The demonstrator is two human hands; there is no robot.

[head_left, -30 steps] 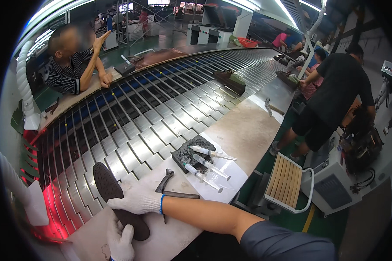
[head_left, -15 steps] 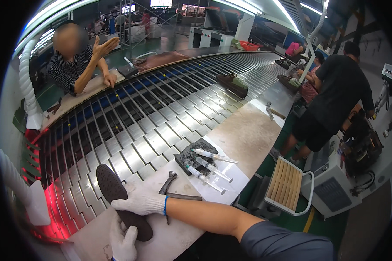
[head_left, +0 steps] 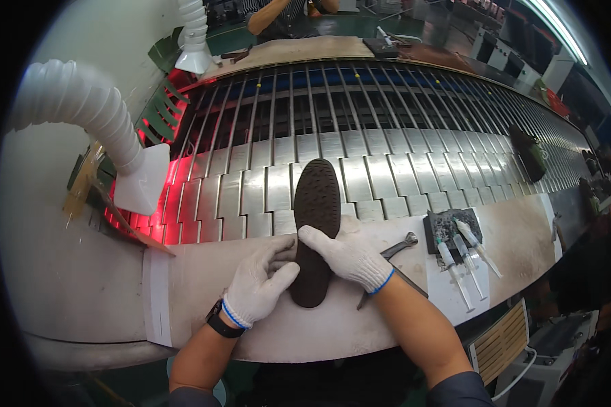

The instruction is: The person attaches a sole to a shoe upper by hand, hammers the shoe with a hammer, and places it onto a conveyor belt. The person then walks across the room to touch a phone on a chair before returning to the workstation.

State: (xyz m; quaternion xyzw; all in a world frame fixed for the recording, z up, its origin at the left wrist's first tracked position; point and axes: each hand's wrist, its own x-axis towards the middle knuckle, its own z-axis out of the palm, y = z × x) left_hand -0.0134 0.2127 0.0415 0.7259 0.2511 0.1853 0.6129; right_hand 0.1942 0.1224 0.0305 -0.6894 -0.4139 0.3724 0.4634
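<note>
item: dark brown shoe outsole, tread up, set lengthwise between the hands; rounded far end over the slatted metal conveyor, near end over the pale worktop.

right hand, white knit glove: pinching the outsole, thumb laid across its face, fingers passing behind the right edge.

left hand, white knit glove: fingers half curled at the left edge, thumb tip beside it; whether they press on it, cannot tell.

handling, as judged: right thumb firm but flat, so the edge does not twist; left fingers steadying the near end; outsole clear of the metal hand tool and three syringes at right.
</note>
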